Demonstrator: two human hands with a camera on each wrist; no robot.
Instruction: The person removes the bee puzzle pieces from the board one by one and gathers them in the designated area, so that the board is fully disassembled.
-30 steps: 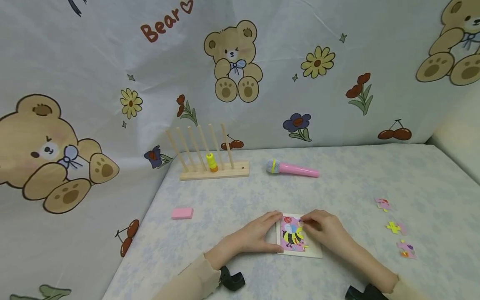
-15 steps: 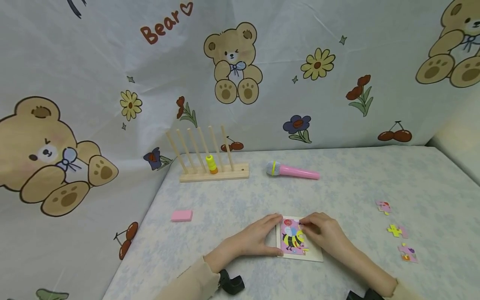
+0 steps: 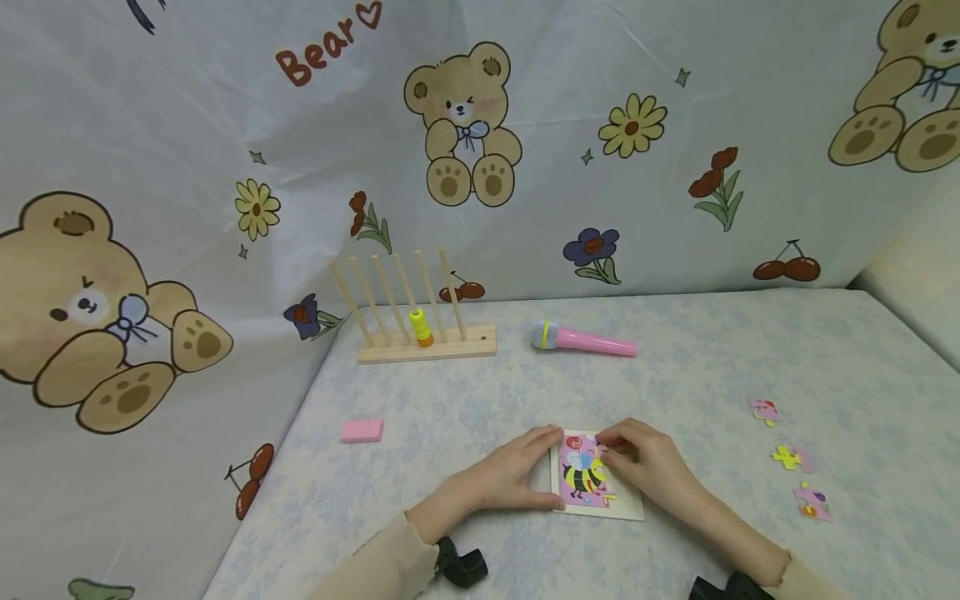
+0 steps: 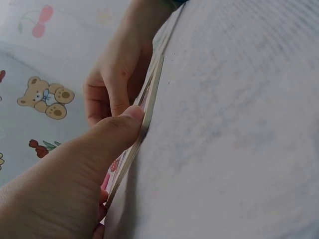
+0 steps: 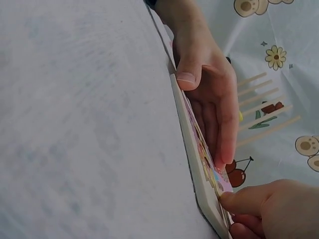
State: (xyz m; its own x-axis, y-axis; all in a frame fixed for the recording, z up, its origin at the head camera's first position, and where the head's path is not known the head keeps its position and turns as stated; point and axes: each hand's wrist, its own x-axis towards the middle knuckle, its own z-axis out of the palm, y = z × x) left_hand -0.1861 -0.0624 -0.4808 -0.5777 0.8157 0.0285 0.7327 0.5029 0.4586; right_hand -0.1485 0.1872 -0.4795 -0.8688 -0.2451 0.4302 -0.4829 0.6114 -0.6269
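In the head view, a puzzle board (image 3: 628, 505) with a cream border and a bee picture (image 3: 583, 478) lies on the table. My left hand (image 3: 504, 475) holds its left side, with fingers at the far corner and thumb at the near corner. The left wrist view shows that thumb (image 4: 133, 112) on the board's edge. My right hand (image 3: 651, 460) pinches a small puzzle piece (image 3: 602, 447) at the picture's upper right; its fingers hide most of it. In the right wrist view, the right thumb (image 5: 234, 200) presses down close to the picture's surface.
Loose puzzle pieces lie to the right: a pink one (image 3: 766, 411), a yellow and pink one (image 3: 787, 457), and another pink one (image 3: 813, 503). Behind stand a wooden peg rack (image 3: 457, 343) with yellow beads and a pink toy microphone (image 3: 596, 342). A pink block (image 3: 362, 431) lies at left.
My right fingers have shifted slightly at the picture's upper right, still pinching the piece. My left hand keeps its hold on the board.
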